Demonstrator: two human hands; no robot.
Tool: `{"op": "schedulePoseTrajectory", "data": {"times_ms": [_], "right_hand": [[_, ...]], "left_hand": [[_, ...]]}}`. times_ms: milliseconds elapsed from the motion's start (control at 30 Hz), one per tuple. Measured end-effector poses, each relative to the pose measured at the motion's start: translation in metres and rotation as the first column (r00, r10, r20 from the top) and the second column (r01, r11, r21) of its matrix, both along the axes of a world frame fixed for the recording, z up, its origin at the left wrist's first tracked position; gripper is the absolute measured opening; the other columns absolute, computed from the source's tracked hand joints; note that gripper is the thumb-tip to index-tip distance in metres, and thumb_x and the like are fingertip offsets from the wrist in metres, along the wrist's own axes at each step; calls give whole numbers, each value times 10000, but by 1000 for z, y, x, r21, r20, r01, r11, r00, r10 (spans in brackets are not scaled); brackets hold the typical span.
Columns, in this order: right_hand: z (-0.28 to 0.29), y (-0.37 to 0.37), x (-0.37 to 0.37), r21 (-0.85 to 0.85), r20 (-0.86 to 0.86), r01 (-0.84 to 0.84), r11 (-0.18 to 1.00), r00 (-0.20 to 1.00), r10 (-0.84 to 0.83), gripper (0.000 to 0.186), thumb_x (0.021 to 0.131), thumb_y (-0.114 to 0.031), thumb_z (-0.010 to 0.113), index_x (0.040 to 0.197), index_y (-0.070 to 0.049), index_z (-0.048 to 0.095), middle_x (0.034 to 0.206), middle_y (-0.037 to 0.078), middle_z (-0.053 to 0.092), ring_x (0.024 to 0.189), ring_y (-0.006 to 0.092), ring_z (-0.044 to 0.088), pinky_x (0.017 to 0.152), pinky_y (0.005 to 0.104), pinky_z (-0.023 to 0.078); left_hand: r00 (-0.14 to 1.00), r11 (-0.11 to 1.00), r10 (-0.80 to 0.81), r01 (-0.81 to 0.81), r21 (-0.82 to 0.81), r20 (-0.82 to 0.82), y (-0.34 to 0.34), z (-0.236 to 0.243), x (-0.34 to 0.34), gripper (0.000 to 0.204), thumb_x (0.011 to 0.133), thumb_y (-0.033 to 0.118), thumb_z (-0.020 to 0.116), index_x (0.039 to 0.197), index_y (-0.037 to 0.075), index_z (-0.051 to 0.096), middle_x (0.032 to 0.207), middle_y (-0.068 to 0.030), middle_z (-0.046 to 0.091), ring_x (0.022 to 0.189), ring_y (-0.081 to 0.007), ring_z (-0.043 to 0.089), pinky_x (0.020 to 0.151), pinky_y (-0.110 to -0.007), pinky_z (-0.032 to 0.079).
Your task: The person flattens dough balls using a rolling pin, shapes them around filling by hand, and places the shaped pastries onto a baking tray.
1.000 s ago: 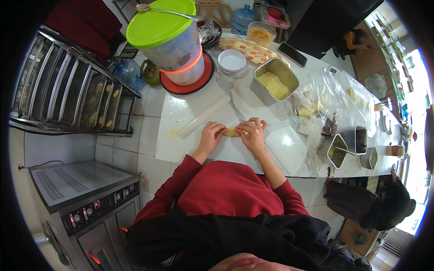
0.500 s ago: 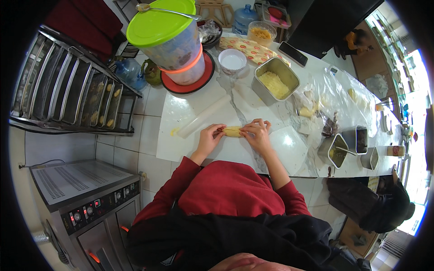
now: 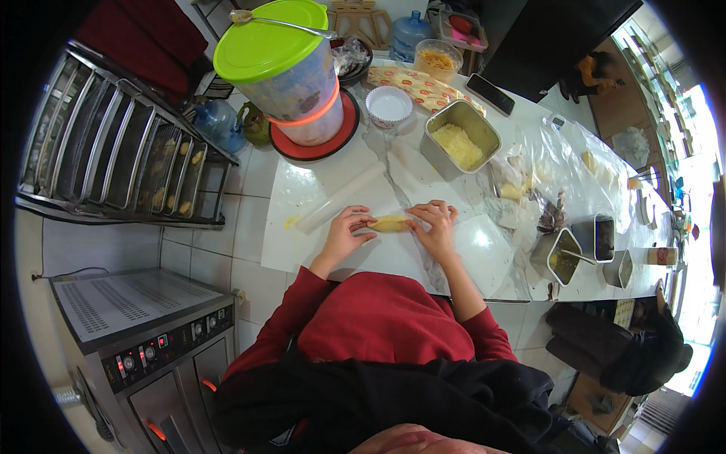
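A small pale-yellow roll of dough [image 3: 389, 224], tapered at its ends, lies on the white marbled table [image 3: 363, 261] in front of me. My left hand [image 3: 346, 236] is at its left end; the fingertips touch the dough while the thumb stands apart. At the opposite end, my right hand [image 3: 434, 230] has its thumb and bent forefinger on the tip of the dough. Just beyond my left hand lies a translucent plastic sheet [image 3: 340, 198]. A metal tin [image 3: 463, 138] with grated pale-yellow filling stands farther back to the right.
A lidded tub [image 3: 302, 83] on a red round base stands back left, near white paper cups [image 3: 389, 104]. A phone [image 3: 490, 94], plastic bags [image 3: 560, 166] and metal containers [image 3: 556, 256] occupy the right. Left of the table are a tray rack [image 3: 113, 144] and an oven [image 3: 144, 325].
My left thumb has come away from the dough, and that hand has opened and drawn slightly left. My right hand's fingers have shifted a little at the other end.
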State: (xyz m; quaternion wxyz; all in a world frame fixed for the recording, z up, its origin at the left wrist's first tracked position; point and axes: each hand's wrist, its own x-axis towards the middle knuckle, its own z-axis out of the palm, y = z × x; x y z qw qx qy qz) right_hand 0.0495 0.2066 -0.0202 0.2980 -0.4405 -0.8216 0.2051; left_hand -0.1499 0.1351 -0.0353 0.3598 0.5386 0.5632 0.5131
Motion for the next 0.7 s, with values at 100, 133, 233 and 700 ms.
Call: {"op": "schedulePoseTrajectory", "data": {"times_ms": [100,133,233,700], "right_hand": [[-3,2,4,-54,13,3,999,1000,-2,111,679,-210,698,778,-159,698,830,-52,639,921,171,482,854,428,243],[-5,2,6,-85,40,-37,996,998,41,116,684,-210,694,784,-153,697,830,-45,642,917,172,481,855,426,242],[-7,3,7,-84,79,-25,996,996,32,121,695,-206,684,799,-146,699,814,-37,645,914,169,480,857,412,243],[-7,4,17,-346,-189,-33,938,981,-35,184,701,-64,657,884,-79,676,817,54,653,831,220,577,718,326,421]], "left_hand": [[995,996,-9,17,-86,100,1,-8,-5,168,743,-42,627,906,-3,626,800,-91,623,757,-170,630,681,-256,526],[993,988,-6,24,-151,114,2,-10,-5,191,748,-37,626,936,-3,620,805,-97,632,757,-168,632,683,-255,526],[1000,978,17,-21,-206,-21,4,0,1,201,749,-28,629,948,-10,617,813,-108,646,739,-160,637,667,-253,524],[994,967,35,-6,-253,108,3,-9,-3,175,714,-56,642,880,-5,625,793,-74,640,716,-131,618,662,-246,508]]}}
